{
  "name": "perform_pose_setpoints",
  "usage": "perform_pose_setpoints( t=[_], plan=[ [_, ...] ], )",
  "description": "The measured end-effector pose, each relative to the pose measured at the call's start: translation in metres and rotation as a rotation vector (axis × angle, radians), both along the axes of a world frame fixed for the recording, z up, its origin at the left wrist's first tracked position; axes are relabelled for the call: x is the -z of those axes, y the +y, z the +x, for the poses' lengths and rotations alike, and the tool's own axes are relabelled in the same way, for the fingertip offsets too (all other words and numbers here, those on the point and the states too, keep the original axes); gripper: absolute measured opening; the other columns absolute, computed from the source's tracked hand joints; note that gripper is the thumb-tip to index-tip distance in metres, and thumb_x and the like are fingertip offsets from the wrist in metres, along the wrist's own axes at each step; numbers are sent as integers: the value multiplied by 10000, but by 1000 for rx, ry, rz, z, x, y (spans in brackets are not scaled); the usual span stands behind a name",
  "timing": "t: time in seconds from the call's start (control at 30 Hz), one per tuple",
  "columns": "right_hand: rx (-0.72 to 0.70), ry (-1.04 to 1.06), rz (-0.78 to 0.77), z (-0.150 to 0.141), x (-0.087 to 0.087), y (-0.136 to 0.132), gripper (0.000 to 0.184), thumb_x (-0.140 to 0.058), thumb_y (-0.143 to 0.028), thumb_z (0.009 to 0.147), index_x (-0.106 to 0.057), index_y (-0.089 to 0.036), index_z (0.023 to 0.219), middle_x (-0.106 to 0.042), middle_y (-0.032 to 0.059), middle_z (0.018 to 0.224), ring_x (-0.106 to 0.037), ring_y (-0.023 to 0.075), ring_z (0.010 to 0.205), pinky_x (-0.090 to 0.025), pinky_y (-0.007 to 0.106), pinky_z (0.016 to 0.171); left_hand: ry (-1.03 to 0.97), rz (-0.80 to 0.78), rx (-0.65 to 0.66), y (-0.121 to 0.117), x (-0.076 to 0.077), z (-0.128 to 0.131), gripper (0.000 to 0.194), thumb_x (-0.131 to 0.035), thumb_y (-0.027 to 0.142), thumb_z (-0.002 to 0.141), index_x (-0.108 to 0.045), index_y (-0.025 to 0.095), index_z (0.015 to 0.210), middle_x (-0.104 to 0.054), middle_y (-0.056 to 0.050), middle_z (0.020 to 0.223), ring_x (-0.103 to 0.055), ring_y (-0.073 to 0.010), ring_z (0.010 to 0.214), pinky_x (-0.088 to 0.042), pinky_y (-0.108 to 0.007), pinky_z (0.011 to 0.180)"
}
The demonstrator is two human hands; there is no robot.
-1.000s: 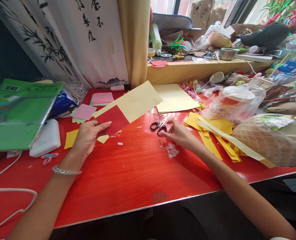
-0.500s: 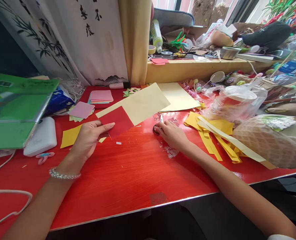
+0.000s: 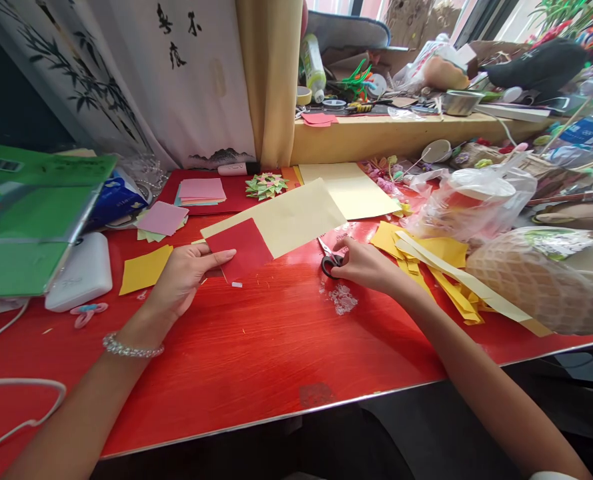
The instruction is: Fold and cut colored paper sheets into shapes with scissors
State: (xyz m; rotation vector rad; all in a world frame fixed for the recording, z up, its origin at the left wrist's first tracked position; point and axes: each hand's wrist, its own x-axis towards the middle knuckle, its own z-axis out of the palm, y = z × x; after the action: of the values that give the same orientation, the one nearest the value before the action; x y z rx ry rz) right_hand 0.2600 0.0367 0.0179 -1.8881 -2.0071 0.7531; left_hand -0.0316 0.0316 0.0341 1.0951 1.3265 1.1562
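In my left hand (image 3: 183, 283), closed between thumb and fingers, are a red paper square (image 3: 241, 250) and a longer cream paper sheet (image 3: 289, 217) lying behind it. Both are held up at a tilt above the table. My right hand (image 3: 363, 263) has its fingers closed at the black handles of a pair of scissors (image 3: 331, 260). The scissors' blades point away from me, up and to the left, near the cream sheet's right end. Part of one handle loop is hidden by the fingers.
On the red table (image 3: 256, 367) lie yellow paper strips (image 3: 441, 267), more cream sheets (image 3: 346, 190), stacked coloured squares (image 3: 201, 191) and a folded-paper ornament (image 3: 266, 186). A white power bank (image 3: 81, 273) stands left. Plastic bags (image 3: 476, 200) and clutter crowd the right.
My right hand has shifted right and slightly nearer, and the scissors have turned and moved with it. The papers in my left hand have moved slightly right and lower.
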Motion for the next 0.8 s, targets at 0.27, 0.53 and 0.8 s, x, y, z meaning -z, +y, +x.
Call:
perform_pose_setpoints(
  t=[0.27, 0.53, 0.8],
  plan=[
    [-436, 721, -459, -31, 1, -21, 353, -639, -212, 697, -523, -207, 1030, -520, -38, 705, -433, 70, 554, -303, 206, 477, -120, 89, -117, 3, -2, -5, 172, -805, 190, 529, -639, 155, 557, -679, -4, 646, -638, -115, 608, -538, -165, 536],
    [-491, 932, -381, -43, 8, -29, 391, -678, -230, 712, -516, -193, 1066, -588, 25, 894, -551, 138, 869, -429, 282, 774, -106, 159, -116, -2, 1, 0, 126, -792, 208, 562, -678, 171, 601, -693, -3, 667, -640, -120, 623, -544, -163, 534],
    [-380, 814, -433, -52, -1, -40, 266, -691, -380, 700, -543, -173, 778, -522, -28, 688, -512, 100, 652, -404, 235, 628, -111, 189, -119, -14, -1, 14, 117, -776, 236, 590, -684, 183, 638, -709, 1, 726, -660, -150, 709, -569, -222, 650]
  ],
)
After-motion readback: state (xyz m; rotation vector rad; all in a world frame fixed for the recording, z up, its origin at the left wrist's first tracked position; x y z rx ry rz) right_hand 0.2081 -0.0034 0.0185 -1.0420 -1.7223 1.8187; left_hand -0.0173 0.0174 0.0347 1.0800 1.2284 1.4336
